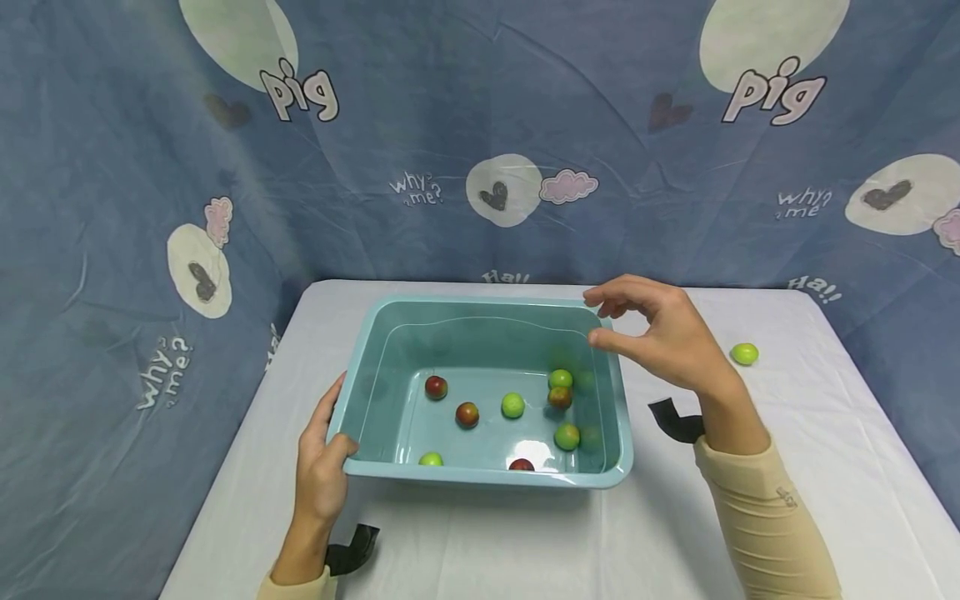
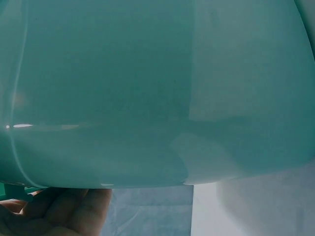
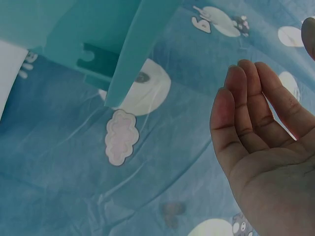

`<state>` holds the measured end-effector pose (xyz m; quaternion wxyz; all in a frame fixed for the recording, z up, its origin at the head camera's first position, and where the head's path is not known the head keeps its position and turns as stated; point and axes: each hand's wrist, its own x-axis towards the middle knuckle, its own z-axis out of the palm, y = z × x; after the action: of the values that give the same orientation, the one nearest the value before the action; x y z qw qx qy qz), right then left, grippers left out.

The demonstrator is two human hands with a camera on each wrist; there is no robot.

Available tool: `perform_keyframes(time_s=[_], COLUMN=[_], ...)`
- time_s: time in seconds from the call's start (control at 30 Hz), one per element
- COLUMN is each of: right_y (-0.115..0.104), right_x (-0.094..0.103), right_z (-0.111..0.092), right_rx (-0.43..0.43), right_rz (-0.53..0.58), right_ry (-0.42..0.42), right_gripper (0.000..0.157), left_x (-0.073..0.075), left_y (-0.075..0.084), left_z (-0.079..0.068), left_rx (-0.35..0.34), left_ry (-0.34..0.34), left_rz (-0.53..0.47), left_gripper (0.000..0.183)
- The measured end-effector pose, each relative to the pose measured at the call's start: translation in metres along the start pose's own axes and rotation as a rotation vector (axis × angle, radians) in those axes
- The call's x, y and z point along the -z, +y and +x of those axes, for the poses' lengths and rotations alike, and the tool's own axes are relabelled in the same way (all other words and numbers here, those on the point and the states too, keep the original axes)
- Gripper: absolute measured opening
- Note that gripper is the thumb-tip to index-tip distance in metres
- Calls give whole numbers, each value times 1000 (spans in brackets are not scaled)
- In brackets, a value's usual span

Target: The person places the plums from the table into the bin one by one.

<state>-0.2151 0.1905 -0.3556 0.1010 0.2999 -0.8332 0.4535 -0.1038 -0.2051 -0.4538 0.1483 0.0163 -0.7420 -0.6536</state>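
Observation:
A light teal plastic basin is in the middle of the head view, with several small round green and reddish-brown fruits lying on its floor. My left hand grips its left rim, thumb over the edge and fingers outside. In the left wrist view the basin's outer wall fills most of the picture, and curled fingers show below it. By the far right corner, my right hand hovers with thumb and fingers spread apart, holding nothing. The right wrist view shows its palm beside the basin's rim, separate from it.
One green fruit lies on the white-covered table, right of my right hand. Behind and at the sides hangs a blue printed cloth. Black straps hang at both wrists.

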Motion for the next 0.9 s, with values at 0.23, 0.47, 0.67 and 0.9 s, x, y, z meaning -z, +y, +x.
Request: perform_keyframes(time_s=[0.23, 0.47, 0.67, 0.9], right_y=[5, 12, 19, 24], right_x=[2, 6, 11, 17], right_z=[-5, -9, -14, -19], right_rx=[-19, -21, -44, -66], right_rz=[-12, -19, -18, 26], right_ry=[11, 27, 58, 89], right_gripper=[44, 45, 43, 41], left_x=[0, 1, 1, 1], left_y=[0, -1, -1, -1], left_z=[1, 0, 0, 1], left_rx=[-4, -5, -10, -16], left_ry=[1, 1, 2, -1], left_rz=[1, 13, 12, 13], left_gripper=[87, 87, 87, 88])
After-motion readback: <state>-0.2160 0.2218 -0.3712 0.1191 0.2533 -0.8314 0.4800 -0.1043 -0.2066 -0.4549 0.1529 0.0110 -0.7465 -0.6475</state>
